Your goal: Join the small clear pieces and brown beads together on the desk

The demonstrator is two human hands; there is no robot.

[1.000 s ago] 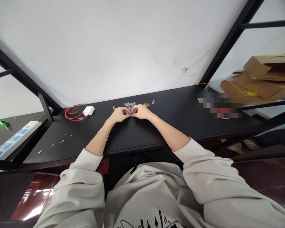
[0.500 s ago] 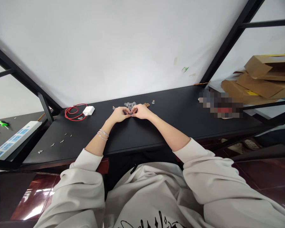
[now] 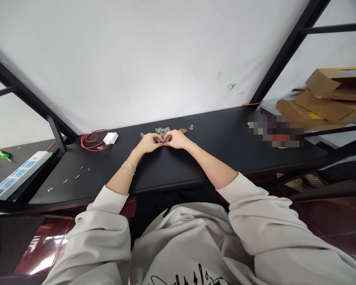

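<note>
Since the earlier frame the hands have barely shifted. The left hand (image 3: 148, 143) and right hand (image 3: 178, 139) stay close together, fingertips meeting on one small dark piece (image 3: 163, 141), too tiny to identify, just in front of one clump of clear beads (image 3: 162, 130) on the black counter (image 3: 172, 170). Both forearms angle inward, and at least two thin silver bracelets (image 3: 129, 168) circle the left wrist.

Left of the clump, in order, are one green-handled screwdriver (image 3: 3, 153) and one power strip (image 3: 20, 169) on a separate surface, then about five small pale pieces (image 3: 77, 176), one coiled red cable (image 3: 91, 139), one white charger (image 3: 110, 138) and one tiny bead (image 3: 142, 134) on the counter. Right of the clump lie one small group of wooden beads (image 3: 183, 130), one small round metal piece (image 3: 191, 127), one pixelated patch (image 3: 274, 130) and about three cardboard boxes (image 3: 332, 99).
</note>
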